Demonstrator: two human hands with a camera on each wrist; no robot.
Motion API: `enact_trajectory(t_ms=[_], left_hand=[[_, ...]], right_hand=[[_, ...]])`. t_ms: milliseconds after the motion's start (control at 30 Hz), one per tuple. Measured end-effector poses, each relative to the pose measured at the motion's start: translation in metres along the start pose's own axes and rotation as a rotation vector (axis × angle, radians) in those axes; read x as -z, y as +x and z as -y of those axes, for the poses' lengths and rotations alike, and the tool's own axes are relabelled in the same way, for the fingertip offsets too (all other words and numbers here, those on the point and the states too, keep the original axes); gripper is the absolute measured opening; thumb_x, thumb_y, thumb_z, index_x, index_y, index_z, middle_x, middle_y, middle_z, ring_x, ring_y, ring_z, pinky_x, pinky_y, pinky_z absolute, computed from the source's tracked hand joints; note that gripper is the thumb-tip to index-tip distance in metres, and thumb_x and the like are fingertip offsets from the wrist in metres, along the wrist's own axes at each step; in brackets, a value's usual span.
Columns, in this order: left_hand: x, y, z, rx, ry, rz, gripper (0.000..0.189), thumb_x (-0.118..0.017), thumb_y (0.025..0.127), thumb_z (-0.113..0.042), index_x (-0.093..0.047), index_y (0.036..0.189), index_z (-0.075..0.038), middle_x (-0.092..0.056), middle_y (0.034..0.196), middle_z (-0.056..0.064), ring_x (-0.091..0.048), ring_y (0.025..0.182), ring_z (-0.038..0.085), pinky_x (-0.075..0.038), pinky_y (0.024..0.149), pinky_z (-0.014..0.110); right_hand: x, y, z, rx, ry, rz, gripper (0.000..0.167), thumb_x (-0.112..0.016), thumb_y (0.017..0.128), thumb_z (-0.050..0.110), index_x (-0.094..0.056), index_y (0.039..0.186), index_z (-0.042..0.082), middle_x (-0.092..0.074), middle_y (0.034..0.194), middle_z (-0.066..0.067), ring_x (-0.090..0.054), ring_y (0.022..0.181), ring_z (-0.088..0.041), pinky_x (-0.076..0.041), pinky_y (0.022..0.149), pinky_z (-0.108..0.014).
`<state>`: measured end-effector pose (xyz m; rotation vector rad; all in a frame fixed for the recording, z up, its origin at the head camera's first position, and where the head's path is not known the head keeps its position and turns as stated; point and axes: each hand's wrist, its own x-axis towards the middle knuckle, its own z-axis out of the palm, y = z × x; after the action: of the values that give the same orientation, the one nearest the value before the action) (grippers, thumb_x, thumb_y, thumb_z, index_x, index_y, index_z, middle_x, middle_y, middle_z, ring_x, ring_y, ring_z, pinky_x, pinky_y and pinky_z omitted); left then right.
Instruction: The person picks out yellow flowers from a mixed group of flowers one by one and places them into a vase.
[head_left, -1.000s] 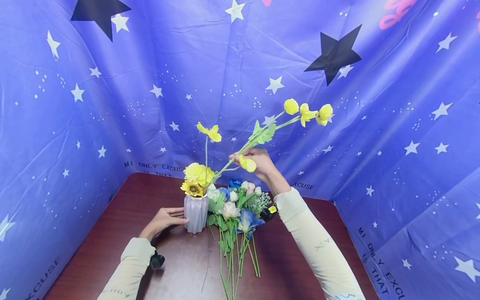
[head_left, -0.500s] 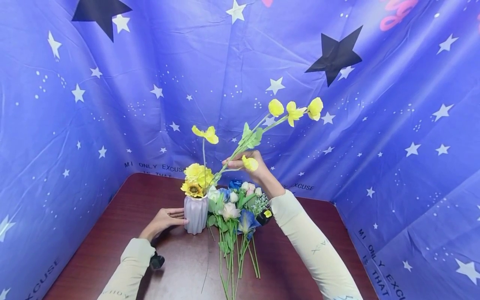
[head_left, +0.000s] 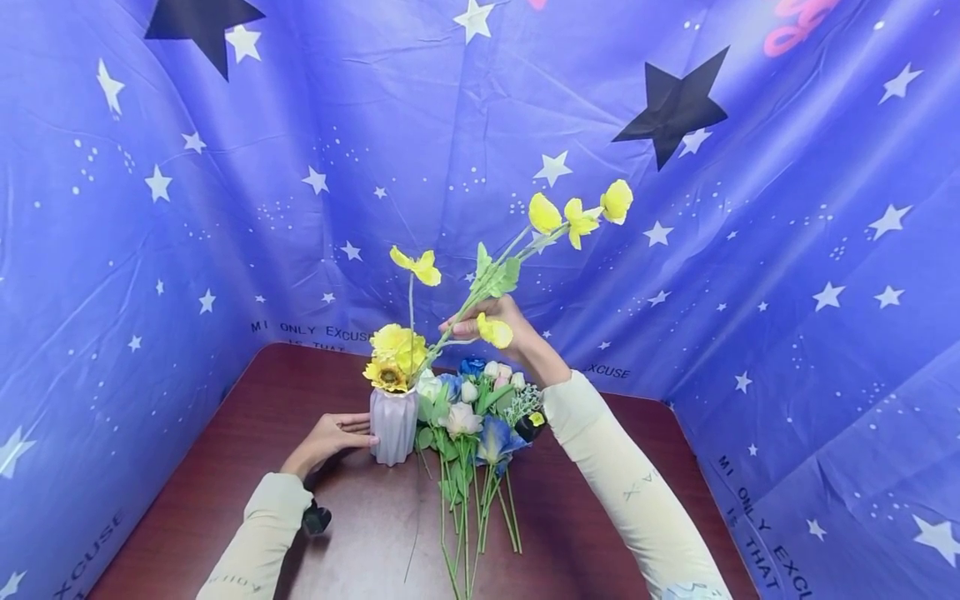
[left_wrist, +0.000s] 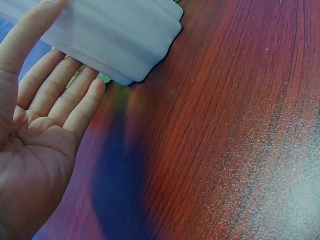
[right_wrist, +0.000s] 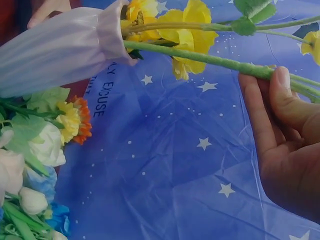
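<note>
A pale lilac fluted vase [head_left: 393,427] stands on the table, with yellow blooms [head_left: 397,350] crowded at its mouth and one taller yellow flower [head_left: 420,265] rising above them. My left hand [head_left: 332,437] holds the vase low on its left side, thumb in front and fingers behind it. My right hand [head_left: 506,323] pinches the green stem [right_wrist: 205,59] of a branching yellow flower between thumb and fingers. In the right wrist view this stem's lower end sits inside the vase mouth [right_wrist: 122,35]. The branch leans right, its blooms [head_left: 581,222] high above the table.
Right of the vase lies a heap of white, pink and blue flowers [head_left: 461,419], their bare stems [head_left: 465,533] pointing to the near edge. An orange flower [right_wrist: 82,120] shows among them in the right wrist view. A blue starry curtain [head_left: 450,167] surrounds the dark red table [head_left: 225,492].
My right hand has shifted slightly left, and the branch it pinches has swung left and more upright. My left hand and the vase have stayed in place.
</note>
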<state>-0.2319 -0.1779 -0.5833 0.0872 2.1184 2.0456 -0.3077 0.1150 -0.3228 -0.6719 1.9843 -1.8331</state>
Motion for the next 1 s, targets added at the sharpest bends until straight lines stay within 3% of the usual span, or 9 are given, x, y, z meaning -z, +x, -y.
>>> enact_trajectory(t_ms=[200, 333, 567, 767, 900, 1000], left_hand=[[0.001, 0.000, -0.001, -0.014, -0.017, 0.002, 0.069, -0.086, 0.081, -0.010, -0.054, 0.138, 0.014, -0.057, 0.140, 0.030, -0.061, 0.128, 0.036, -0.059, 0.095, 0.026], [0.001, 0.000, -0.002, 0.004, -0.005, 0.006, 0.071, -0.085, 0.082, -0.011, -0.053, 0.140, 0.012, -0.057, 0.141, 0.028, -0.062, 0.128, 0.031, -0.059, 0.095, 0.025], [-0.001, -0.003, -0.002, 0.012, -0.009, 0.010, 0.070, -0.085, 0.083, -0.012, -0.053, 0.140, 0.012, -0.057, 0.141, 0.028, -0.060, 0.129, 0.035, -0.059, 0.097, 0.028], [-0.002, -0.004, -0.004, 0.010, -0.011, 0.003, 0.068, -0.084, 0.083, -0.010, -0.053, 0.140, 0.012, -0.056, 0.141, 0.029, -0.058, 0.131, 0.040, -0.059, 0.098, 0.030], [-0.002, -0.003, -0.005, 0.013, -0.011, 0.000, 0.068, -0.084, 0.083, -0.010, -0.054, 0.139, 0.012, -0.057, 0.141, 0.029, -0.058, 0.131, 0.040, -0.059, 0.097, 0.030], [-0.003, -0.003, -0.006, 0.016, -0.008, -0.004, 0.067, -0.084, 0.083, -0.010, -0.054, 0.139, 0.012, -0.057, 0.141, 0.029, -0.058, 0.131, 0.040, -0.059, 0.098, 0.030]], right_hand=[[0.004, 0.004, 0.004, 0.046, 0.051, 0.115, 0.033, -0.061, 0.090, -0.020, -0.078, 0.083, 0.006, -0.079, 0.087, -0.011, -0.077, 0.089, -0.021, -0.060, 0.096, -0.047], [0.005, 0.006, 0.004, 0.072, 0.070, 0.154, 0.035, -0.059, 0.088, -0.023, -0.078, 0.084, 0.006, -0.079, 0.087, -0.013, -0.077, 0.088, -0.022, -0.061, 0.093, -0.047], [0.002, 0.006, 0.005, 0.037, 0.005, 0.146, 0.021, -0.064, 0.089, -0.018, -0.078, 0.089, -0.003, -0.078, 0.093, -0.018, -0.077, 0.091, -0.024, -0.057, 0.098, -0.053], [0.000, 0.006, 0.006, -0.003, 0.008, 0.132, 0.028, -0.064, 0.089, -0.017, -0.078, 0.084, 0.006, -0.080, 0.090, -0.011, -0.077, 0.089, -0.019, -0.047, 0.105, -0.062], [-0.002, 0.006, 0.008, -0.033, 0.002, 0.112, 0.030, -0.064, 0.089, -0.017, -0.077, 0.081, 0.008, -0.079, 0.091, -0.013, -0.077, 0.088, -0.019, -0.053, 0.103, -0.055], [-0.005, 0.006, 0.009, -0.035, -0.054, 0.127, 0.018, -0.064, 0.090, -0.016, -0.076, 0.089, -0.002, -0.077, 0.098, -0.021, -0.076, 0.095, -0.026, -0.057, 0.102, -0.047]])
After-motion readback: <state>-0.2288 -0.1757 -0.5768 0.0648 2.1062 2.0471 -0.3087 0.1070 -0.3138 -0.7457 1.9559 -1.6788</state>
